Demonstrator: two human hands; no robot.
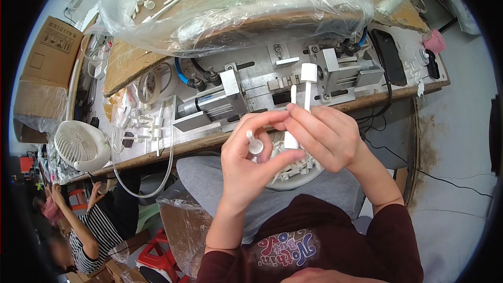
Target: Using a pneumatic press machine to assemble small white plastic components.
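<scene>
Both my hands are raised in front of the bench edge, their fingertips meeting. My right hand [335, 139] pinches a white plastic measuring scoop [309, 73] with its cylindrical cup pointing up. A second white scoop [291, 140] stands between the two hands, cup down and handle up; which fingers bear it I cannot tell. Curled round another small scoop [255, 146] is my left hand [238, 160], with that scoop's round cup showing inside the palm. Below them, a round white basket [293, 186] of similar white pieces rests at my lap, partly hidden by my hands.
A metal fixture with a left cylinder block [209, 102] and a right one [348, 76] lies just beyond my hands. Behind it, a clear plastic bag [272, 23] of scoops covers cardboard. A fan [82, 145], a phone [389, 56] and a person in stripes [105, 233] are around.
</scene>
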